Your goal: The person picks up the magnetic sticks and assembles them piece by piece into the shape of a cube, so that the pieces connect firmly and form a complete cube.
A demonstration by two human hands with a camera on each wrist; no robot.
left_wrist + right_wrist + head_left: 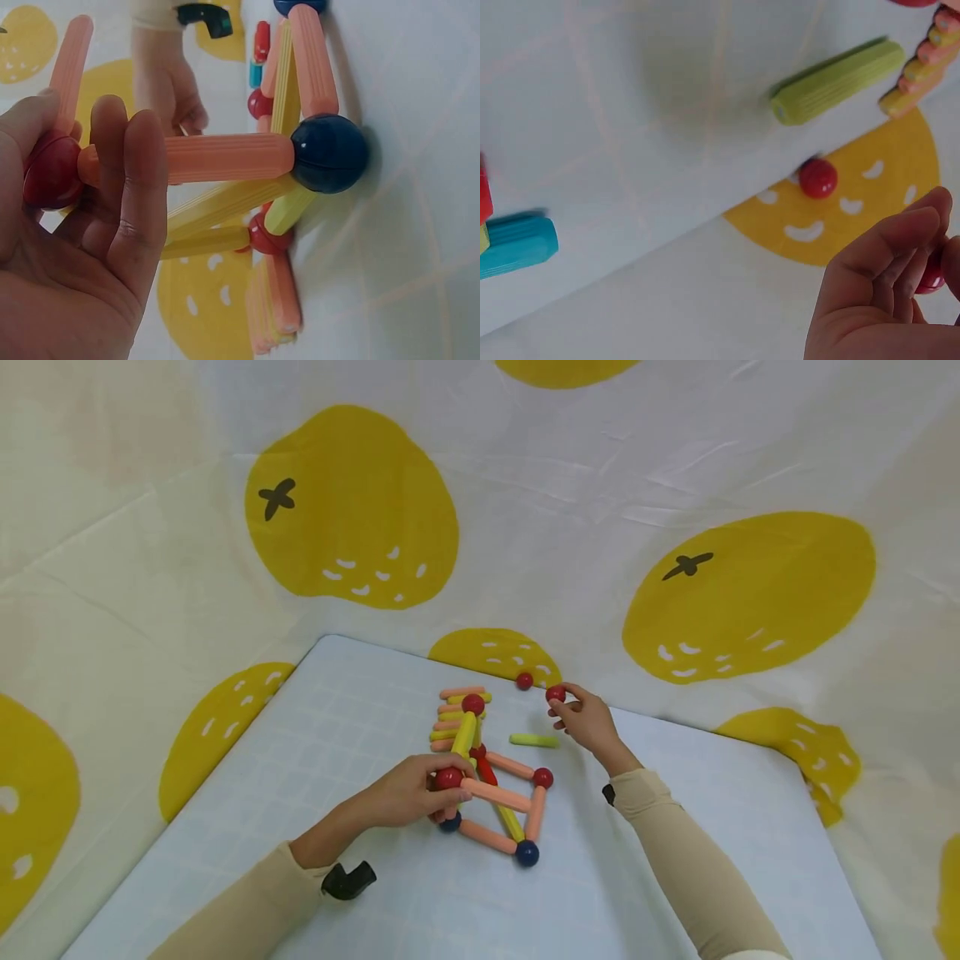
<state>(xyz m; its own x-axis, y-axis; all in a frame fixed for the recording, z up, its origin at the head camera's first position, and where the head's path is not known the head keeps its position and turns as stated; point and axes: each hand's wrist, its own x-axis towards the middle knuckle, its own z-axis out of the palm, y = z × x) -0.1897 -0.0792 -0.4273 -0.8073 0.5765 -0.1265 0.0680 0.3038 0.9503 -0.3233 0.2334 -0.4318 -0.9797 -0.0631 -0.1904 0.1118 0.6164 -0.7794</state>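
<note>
Rod-and-ball frame (511,821) stands on the table (600,893), its red corner ball (448,778) pinched by the left hand (408,789), apparently for steadiness, while the right hand (591,724) pinches a loose ball (555,693) at one o'clock.

In the head view, the near-left navy ball (450,823) is partly covered by the left hand (408,789). The far row of rods (447,725) is partly hidden behind a raised yellow rod (464,735). Both sleeves (247,902) are cut off by the near edge. In the right wrist view, the red ball (932,278) is largely covered by the right hand (881,289); a teal rod (517,246) and a red piece (484,199) are cut off by the left edge, and the latter's form cannot be determined.
</note>
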